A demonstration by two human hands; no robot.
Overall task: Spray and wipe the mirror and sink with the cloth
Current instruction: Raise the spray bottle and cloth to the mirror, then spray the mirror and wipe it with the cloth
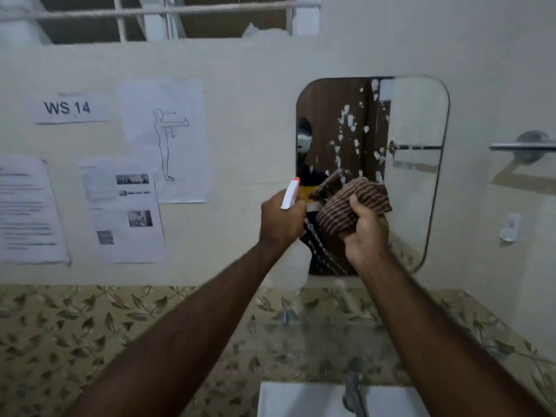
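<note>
A rounded mirror (415,121) hangs on the cream wall, with white foam spots and drips down its middle. My left hand (279,219) grips a white spray bottle (291,195) with a red nozzle tip, held up at the mirror's lower left edge. My right hand (368,233) holds a bunched brown striped cloth (346,206) against the lower part of the mirror. The white sink (301,400) shows at the bottom edge, with a metal tap (353,392) rising from it.
Several printed sheets (164,139) and a "WS 14" label (67,108) are taped to the wall at left. A metal towel bar (523,147) juts out at right, above a small wall socket (511,225). A leaf-patterned backsplash (90,326) runs below.
</note>
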